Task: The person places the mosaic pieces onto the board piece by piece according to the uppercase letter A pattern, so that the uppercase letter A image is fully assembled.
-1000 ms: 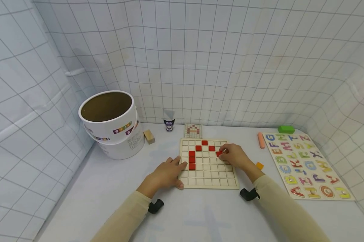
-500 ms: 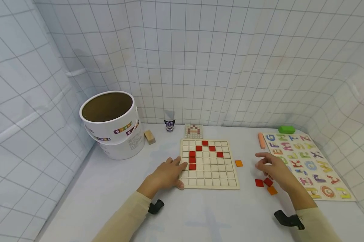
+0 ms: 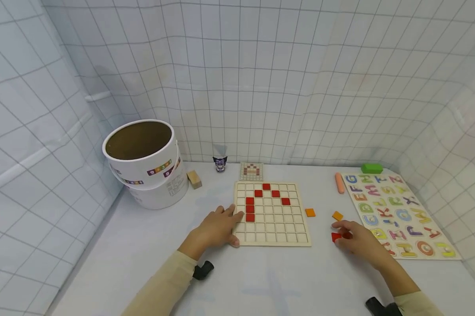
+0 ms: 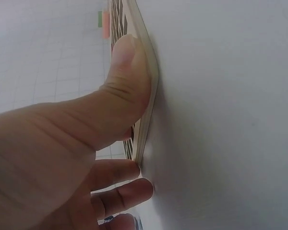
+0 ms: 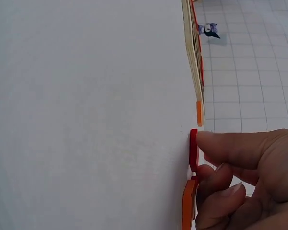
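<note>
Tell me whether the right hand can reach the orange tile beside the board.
Probably yes: the right hand touches a red tile, and nothing visible blocks its way to the orange tile.

Left fingers (image 3: 236, 217) spread, right fingers (image 3: 346, 225) bent

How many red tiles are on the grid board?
7 red tiles on the grid board. From its far edge: row 1 has one, rows 2 and 3 two each, rows 4 and 5 one each.
</note>
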The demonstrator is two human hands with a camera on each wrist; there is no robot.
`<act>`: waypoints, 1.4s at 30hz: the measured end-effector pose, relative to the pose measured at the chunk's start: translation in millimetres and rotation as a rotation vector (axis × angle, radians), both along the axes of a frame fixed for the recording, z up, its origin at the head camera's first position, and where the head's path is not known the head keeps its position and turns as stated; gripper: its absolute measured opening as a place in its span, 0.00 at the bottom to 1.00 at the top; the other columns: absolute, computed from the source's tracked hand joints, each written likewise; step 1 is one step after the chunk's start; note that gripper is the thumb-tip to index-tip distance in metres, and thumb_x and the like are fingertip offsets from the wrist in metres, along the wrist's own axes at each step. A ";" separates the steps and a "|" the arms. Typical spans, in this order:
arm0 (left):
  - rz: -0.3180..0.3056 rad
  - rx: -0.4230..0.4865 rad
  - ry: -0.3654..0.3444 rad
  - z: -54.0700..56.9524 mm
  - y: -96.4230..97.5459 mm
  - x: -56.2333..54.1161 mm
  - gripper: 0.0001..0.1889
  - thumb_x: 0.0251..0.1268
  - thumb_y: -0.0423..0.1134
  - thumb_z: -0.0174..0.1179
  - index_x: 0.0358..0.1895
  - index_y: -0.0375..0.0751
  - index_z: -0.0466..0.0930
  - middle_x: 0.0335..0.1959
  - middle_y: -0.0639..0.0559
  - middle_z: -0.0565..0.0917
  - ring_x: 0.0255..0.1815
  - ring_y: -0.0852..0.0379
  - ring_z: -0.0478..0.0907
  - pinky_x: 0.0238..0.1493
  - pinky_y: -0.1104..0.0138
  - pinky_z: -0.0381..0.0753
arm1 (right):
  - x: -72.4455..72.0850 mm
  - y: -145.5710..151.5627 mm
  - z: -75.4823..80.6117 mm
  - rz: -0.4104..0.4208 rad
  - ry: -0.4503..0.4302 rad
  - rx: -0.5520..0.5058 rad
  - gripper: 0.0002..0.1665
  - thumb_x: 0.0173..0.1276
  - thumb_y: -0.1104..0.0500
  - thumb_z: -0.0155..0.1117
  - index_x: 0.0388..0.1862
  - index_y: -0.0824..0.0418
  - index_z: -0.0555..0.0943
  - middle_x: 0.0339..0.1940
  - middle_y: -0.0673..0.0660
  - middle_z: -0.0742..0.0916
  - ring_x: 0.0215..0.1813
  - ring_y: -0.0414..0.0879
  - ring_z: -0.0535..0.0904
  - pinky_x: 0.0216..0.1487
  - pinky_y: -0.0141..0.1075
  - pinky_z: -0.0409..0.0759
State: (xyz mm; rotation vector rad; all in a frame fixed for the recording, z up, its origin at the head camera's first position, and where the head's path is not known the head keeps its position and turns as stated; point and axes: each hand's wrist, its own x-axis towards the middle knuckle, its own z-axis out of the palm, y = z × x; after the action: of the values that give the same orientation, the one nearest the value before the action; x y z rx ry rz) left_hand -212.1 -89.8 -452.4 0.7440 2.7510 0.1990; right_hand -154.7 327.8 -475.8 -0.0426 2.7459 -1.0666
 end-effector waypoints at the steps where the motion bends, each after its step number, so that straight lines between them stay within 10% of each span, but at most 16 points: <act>1: -0.002 0.000 0.001 0.5 0.1 -0.2 0.47 0.53 0.59 0.71 0.78 0.47 0.66 0.80 0.37 0.60 0.72 0.38 0.65 0.66 0.46 0.70 | -0.3 -1.6 0.5 0.002 0.010 0.026 0.24 0.67 0.60 0.71 0.61 0.62 0.80 0.48 0.58 0.83 0.47 0.51 0.74 0.37 0.35 0.77; 9: 0.000 0.001 -0.001 -1.1 -0.3 -1.6 0.48 0.52 0.59 0.71 0.78 0.47 0.66 0.80 0.37 0.60 0.72 0.38 0.65 0.67 0.45 0.69 | -2.5 -7.1 0.1 0.013 0.036 0.143 0.17 0.66 0.61 0.72 0.54 0.61 0.83 0.48 0.57 0.83 0.49 0.51 0.76 0.51 0.48 0.81; 18: -0.009 0.024 -0.012 -0.2 0.7 -1.0 0.48 0.52 0.57 0.72 0.78 0.47 0.66 0.80 0.36 0.60 0.72 0.37 0.64 0.68 0.44 0.68 | -4.1 1.7 5.0 0.059 0.010 0.055 0.16 0.73 0.58 0.67 0.55 0.58 0.77 0.29 0.54 0.76 0.23 0.44 0.72 0.24 0.33 0.69; 23: -0.009 0.020 0.002 -1.7 -0.4 -1.8 0.48 0.52 0.58 0.72 0.77 0.47 0.66 0.80 0.37 0.60 0.72 0.38 0.65 0.67 0.45 0.69 | -12.1 15.4 7.5 0.058 -0.056 -0.162 0.18 0.78 0.50 0.61 0.56 0.62 0.75 0.28 0.56 0.76 0.23 0.43 0.69 0.23 0.34 0.70; 34: -0.005 0.032 0.000 -1.6 -2.5 -1.1 0.47 0.52 0.57 0.73 0.77 0.46 0.67 0.79 0.36 0.61 0.72 0.36 0.65 0.68 0.44 0.68 | -56.1 -10.9 10.5 -0.035 -0.136 -0.459 0.30 0.75 0.52 0.65 0.69 0.64 0.71 0.33 0.61 0.79 0.24 0.43 0.72 0.23 0.33 0.68; 42: -0.013 0.026 0.024 -2.0 -1.6 -0.7 0.47 0.51 0.58 0.73 0.76 0.47 0.68 0.79 0.36 0.62 0.68 0.38 0.67 0.64 0.46 0.71 | -85.3 -69.2 7.0 0.034 -0.109 -0.425 0.23 0.69 0.61 0.69 0.58 0.65 0.72 0.30 0.56 0.81 0.23 0.44 0.72 0.21 0.32 0.67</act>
State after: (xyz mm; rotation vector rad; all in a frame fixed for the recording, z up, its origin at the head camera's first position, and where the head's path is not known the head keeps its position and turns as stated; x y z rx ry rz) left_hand -212.8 -91.4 -454.4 0.7753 2.7708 0.2244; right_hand -239.9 258.6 -468.8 -0.0888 2.3692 -1.5707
